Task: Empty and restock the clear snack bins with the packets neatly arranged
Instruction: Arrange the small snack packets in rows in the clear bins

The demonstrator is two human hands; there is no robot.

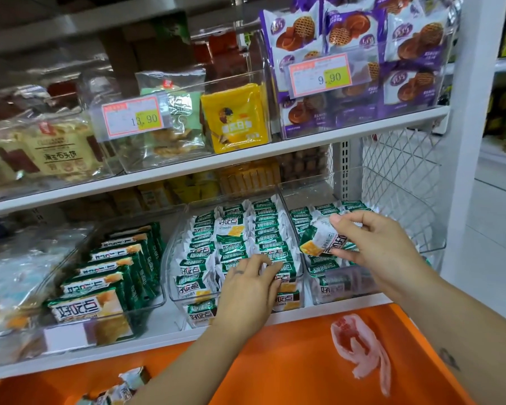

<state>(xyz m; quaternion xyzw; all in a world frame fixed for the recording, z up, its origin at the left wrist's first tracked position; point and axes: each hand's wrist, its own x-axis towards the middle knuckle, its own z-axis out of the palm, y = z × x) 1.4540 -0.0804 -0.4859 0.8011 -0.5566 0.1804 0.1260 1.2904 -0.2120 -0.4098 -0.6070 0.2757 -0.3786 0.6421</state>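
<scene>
Nearest, an orange crate sits under the shelf's front edge to catch packets. Above it, the left hand lies with bent fingers on the front packets in the middle bin, likely to stop the rows tipping; whether it grips one cannot be told. The right hand pinches one shiny green-and-white packet over the right bin, probably to slot it in straight.
</scene>
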